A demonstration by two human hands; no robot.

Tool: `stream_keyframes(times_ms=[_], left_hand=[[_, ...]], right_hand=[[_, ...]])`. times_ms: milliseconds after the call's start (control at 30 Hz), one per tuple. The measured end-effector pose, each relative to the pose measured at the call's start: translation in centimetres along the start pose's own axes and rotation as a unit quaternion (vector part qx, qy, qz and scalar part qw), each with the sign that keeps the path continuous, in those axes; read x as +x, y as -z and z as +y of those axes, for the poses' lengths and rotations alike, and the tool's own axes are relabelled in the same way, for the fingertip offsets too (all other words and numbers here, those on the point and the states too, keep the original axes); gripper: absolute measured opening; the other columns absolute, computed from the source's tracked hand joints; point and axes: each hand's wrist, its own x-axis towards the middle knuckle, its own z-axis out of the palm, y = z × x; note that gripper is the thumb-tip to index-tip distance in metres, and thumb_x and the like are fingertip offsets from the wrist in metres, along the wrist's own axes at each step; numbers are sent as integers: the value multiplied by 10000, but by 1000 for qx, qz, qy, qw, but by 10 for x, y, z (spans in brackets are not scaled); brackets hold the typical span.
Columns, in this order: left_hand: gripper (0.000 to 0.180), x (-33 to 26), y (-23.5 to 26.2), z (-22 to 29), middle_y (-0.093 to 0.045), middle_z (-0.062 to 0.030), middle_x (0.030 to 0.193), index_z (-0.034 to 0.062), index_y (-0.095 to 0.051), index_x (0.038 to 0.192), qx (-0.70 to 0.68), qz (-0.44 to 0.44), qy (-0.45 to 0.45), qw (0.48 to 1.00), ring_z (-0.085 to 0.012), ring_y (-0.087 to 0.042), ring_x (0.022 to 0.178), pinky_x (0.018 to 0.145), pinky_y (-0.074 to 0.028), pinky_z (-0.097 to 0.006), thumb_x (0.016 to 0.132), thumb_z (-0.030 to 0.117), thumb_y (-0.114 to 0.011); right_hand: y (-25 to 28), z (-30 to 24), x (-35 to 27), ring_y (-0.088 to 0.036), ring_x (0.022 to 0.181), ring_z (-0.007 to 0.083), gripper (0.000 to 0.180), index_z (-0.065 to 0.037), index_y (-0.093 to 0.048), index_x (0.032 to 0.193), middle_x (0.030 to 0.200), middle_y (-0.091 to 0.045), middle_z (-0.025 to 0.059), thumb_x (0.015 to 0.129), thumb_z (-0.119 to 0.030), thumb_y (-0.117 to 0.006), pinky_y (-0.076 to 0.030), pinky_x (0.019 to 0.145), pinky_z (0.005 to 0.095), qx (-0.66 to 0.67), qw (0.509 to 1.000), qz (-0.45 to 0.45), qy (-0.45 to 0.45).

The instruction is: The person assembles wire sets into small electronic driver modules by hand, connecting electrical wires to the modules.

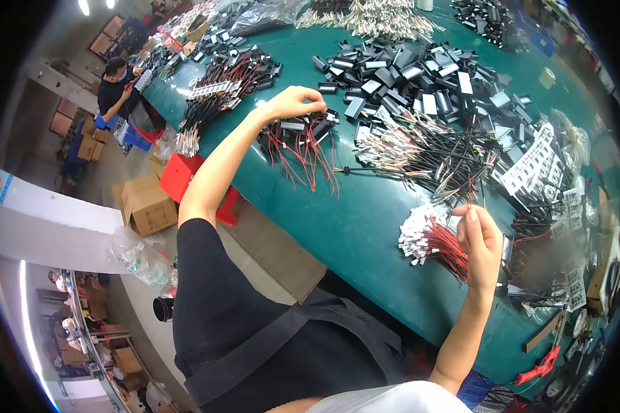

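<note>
My left hand (295, 103) reaches over a small pile of black casings with red and black wires (302, 138). Its fingers are curled and pressed together at the pile's upper edge; what they grip, if anything, is hidden. My right hand (482, 248) hovers beside a bundle of red wires with white connectors (427, 237). Thumb and forefinger are pinched together there, on something too small to make out. Between the hands lies a heap of black cables with bare coloured ends (427, 151). Behind it spreads a large heap of black rectangular casings (399, 72).
Wired boards and black parts (220, 89) lie at the left on the green table (344, 220). White plastic frames (534, 162) and a red-handled tool (539, 366) are at the right. A red stool (180, 177) and cardboard box (146, 203) stand left; another person (120, 93) sits farther off.
</note>
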Motion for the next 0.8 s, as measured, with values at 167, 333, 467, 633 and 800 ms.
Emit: stream_keyframes(times_ms=[167, 333, 467, 633, 800], left_hand=[[374, 36, -22, 16, -678, -85, 907, 40, -602, 1049, 62, 76, 13, 995, -198, -648, 863, 793, -499, -328, 865, 365, -609], [543, 59, -50, 37, -674, -112, 861, 83, -557, 1139, 239, 82, 98, 963, -294, -653, 816, 733, -510, -384, 768, 469, -641], [365, 56, -25, 86, -670, -96, 924, 21, -614, 1082, -30, 199, 37, 979, -173, -652, 861, 780, -517, -294, 795, 238, -675], [405, 23, -79, 189, -618, -76, 968, 23, -589, 1093, -185, 282, -243, 909, -176, -639, 899, 771, -523, -280, 714, 64, -728], [481, 17, -139, 219, -632, -104, 1052, 66, -605, 1090, -93, 304, -325, 891, -268, -626, 938, 813, -519, -358, 635, 44, -760]], right_hand=[[-1, -1, 0, -344, 531, 6, 263, -3, -631, 1003, 634, -457, -49, 982, -208, -468, -256, 469, 175, 13, 1000, 11, 3], [3, 4, -1, -356, 534, 10, 252, -6, -605, 1082, 650, -485, -37, 980, -193, -469, -263, 477, 168, 21, 1000, 1, -1], [2, -1, -4, -391, 559, 15, 220, -2, -566, 1121, 702, -550, -8, 967, -140, -491, -294, 500, 166, 16, 998, 38, 37], [-7, 0, -4, -456, 643, 36, 107, -5, -599, 995, 871, -608, 26, 931, -46, -524, -375, 569, 192, -36, 977, 147, 151], [-6, -10, -1, -525, 620, 170, 132, -39, -659, 893, 715, -553, 54, 770, 2, -682, -416, 551, 295, -295, 876, 234, 300]])
